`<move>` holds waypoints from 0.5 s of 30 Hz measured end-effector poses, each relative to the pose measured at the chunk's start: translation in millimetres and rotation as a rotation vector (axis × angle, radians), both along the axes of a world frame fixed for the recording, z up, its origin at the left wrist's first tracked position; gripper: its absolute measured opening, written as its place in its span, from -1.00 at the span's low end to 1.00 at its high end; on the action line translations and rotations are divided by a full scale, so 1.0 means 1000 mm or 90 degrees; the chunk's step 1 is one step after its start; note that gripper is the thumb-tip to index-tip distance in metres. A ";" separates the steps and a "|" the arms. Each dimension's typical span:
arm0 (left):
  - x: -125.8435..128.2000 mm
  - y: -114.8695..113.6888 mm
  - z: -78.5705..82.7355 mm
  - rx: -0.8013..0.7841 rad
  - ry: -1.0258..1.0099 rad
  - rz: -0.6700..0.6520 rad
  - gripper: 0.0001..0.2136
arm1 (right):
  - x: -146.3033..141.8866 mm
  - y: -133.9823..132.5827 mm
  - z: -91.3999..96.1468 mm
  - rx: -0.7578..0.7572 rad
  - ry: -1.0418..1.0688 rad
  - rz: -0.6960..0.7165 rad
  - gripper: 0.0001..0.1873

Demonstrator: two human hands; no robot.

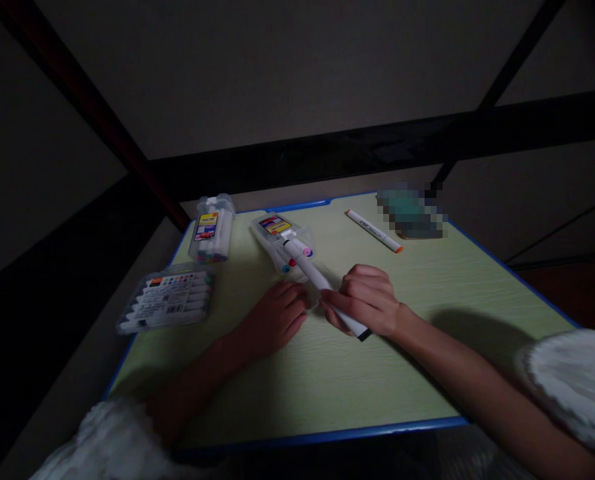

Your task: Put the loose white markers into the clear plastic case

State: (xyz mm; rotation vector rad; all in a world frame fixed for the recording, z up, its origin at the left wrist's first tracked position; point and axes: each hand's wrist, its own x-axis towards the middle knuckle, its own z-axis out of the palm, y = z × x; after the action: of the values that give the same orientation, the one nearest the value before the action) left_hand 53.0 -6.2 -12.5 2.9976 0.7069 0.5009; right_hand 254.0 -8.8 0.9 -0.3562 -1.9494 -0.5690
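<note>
My right hand (367,300) is closed around a white marker (313,272) with a dark end, which points up and left toward an open clear marker case (277,233) holding several markers. My left hand (277,313) rests on the pale green table (327,380) just left of the marker, fingers curled against it near its middle. Both forearms reach in from the bottom, with white fluffy sleeves.
Two more clear marker cases lie at the left: one upright-ish at the back (211,228), one flat near the left edge (170,299). A loose white marker with an orange tip (374,231) lies at the back right beside a blurred dark-green object (411,212). The room is dim.
</note>
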 end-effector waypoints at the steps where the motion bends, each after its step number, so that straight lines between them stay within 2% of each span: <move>1: 0.000 0.000 0.000 0.003 -0.003 0.000 -0.84 | 0.000 -0.001 0.000 -0.004 -0.002 0.003 -0.86; 8: 0.000 -0.001 0.001 -0.001 -0.004 -0.003 -0.84 | 0.000 0.002 -0.001 -0.009 -0.002 -0.008 -0.83; 15: 0.001 -0.001 0.003 -0.017 -0.008 0.000 -0.81 | 0.001 0.007 -0.006 -0.025 0.013 -0.044 -0.89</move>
State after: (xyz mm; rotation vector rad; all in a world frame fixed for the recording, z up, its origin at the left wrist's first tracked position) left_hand 53.6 -7.6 -9.6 2.9669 0.7061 0.5067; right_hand 254.7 -1.3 -5.4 -0.4550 -1.9367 -0.5701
